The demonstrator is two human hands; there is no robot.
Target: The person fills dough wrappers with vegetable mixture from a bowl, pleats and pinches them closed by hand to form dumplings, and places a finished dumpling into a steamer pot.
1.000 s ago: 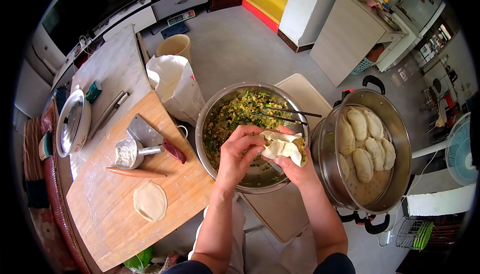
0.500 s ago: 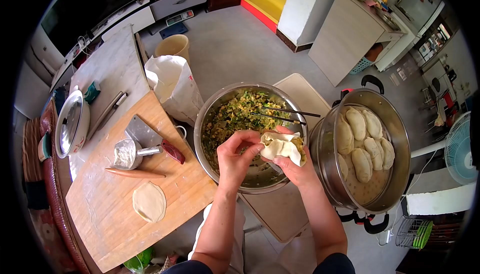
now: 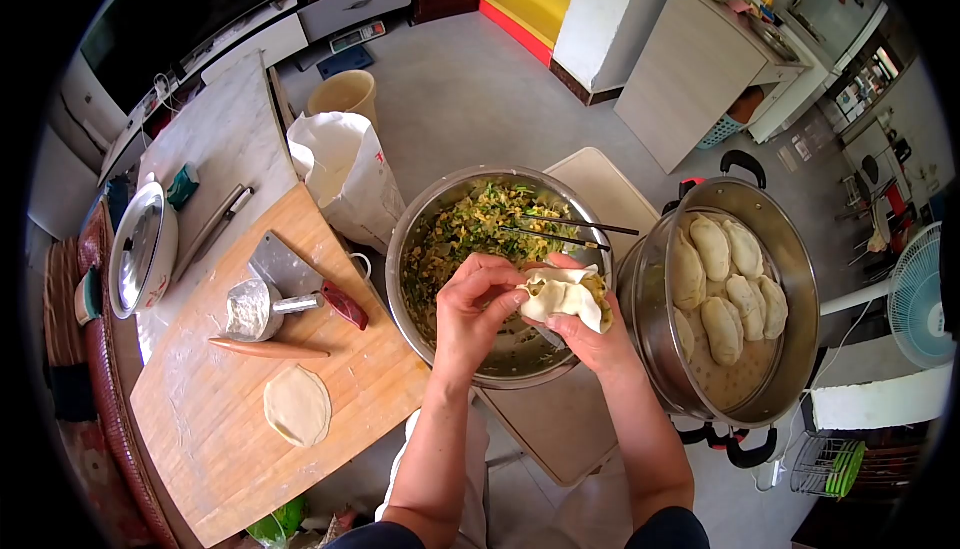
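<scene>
Between my two hands is a partly folded dumpling (image 3: 562,299), its pale dough edges ruffled and some filling showing at the right end. My left hand (image 3: 474,311) pinches its left edge. My right hand (image 3: 594,339) cups it from below and the right, thumb against the dough. Both hands are above a steel bowl (image 3: 410,334) of chopped green and yellow filling (image 3: 470,219). Black chopsticks (image 3: 575,221) rest in the bowl, their ends over its right rim.
At right stands a steamer pot (image 3: 690,374) with several shaped dumplings (image 3: 722,329). On the left, a wooden board (image 3: 365,389) carries a dough wrapper (image 3: 298,406), a rolling pin (image 3: 268,348), a flour scoop (image 3: 252,309) and a scraper (image 3: 285,267). A white bag (image 3: 350,184) stands behind the board.
My left fingers have shifted very slightly at the dough edge. The dumpling stays in both hands at nearly the same place.
</scene>
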